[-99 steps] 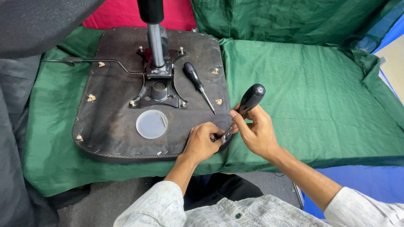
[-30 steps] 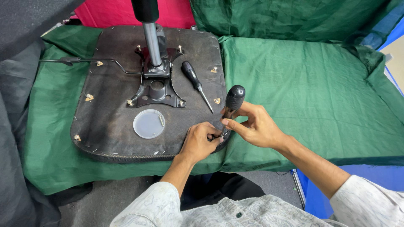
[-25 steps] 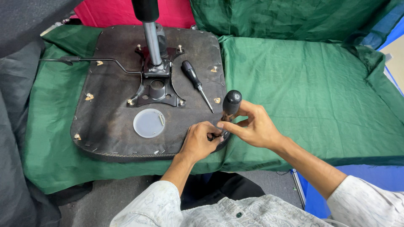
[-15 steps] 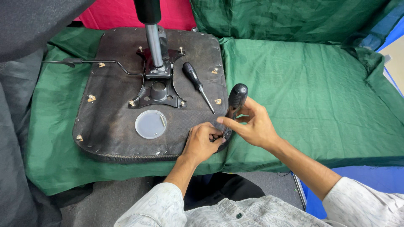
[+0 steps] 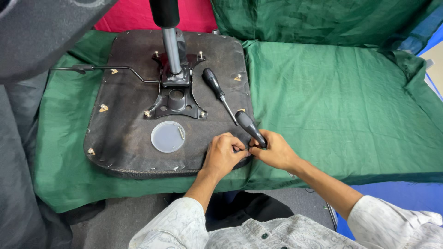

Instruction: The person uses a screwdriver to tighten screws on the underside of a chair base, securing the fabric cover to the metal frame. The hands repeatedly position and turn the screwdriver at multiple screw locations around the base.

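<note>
Hands: both hands meet at the near right corner of the seat base, touching each other.
Right hand (image 5: 276, 153): it is wrapped around the black handle of a screwdriver (image 5: 250, 128). That handle leans up and away to the left, and its tip is hidden between the hands.
Left hand (image 5: 223, 154): its fingers pinch together at the tip of that tool. I cannot tell what small thing they pinch.
Green cloth (image 5: 332, 101): it covers the table, and the seat base lies on its left part.
Seat base (image 5: 124, 115): it is dark and flat and lies upside down.
Metal plate (image 5: 175, 94): it is black, sits in the middle of the seat base, and a post (image 5: 170, 37) stands up from it.
Second screwdriver (image 5: 218, 90): it lies loose just right of the plate.
Round lid (image 5: 168, 136): it is clear and lies near the front edge of the seat base.
</note>
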